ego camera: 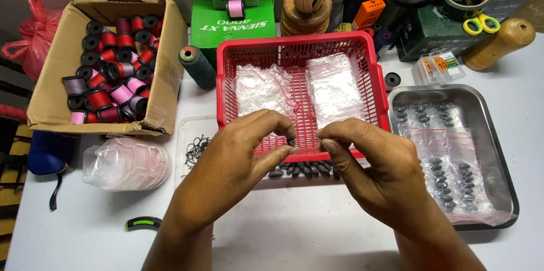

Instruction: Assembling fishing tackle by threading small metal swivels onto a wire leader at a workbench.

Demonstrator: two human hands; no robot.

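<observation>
My left hand [238, 160] pinches a small dark oval sinker [291, 142] between thumb and forefinger, just in front of a red plastic basket [226, 87]. My right hand [374, 172] is beside it with fingertips closed near the sinker; what it grips is too small to tell. Below the hands lies a pile of several dark sinkers [303, 169] on the white table. The basket holds small clear zip bags [334, 87].
A cardboard box [51, 95] of thread spools stands at left. A steel tray [498, 152] with bagged sinkers lies at right. A clear tray of hooks [195, 149] and a bag of plastic bags [127, 163] lie left of my hands. Boxes, scissors and tools crowd the back.
</observation>
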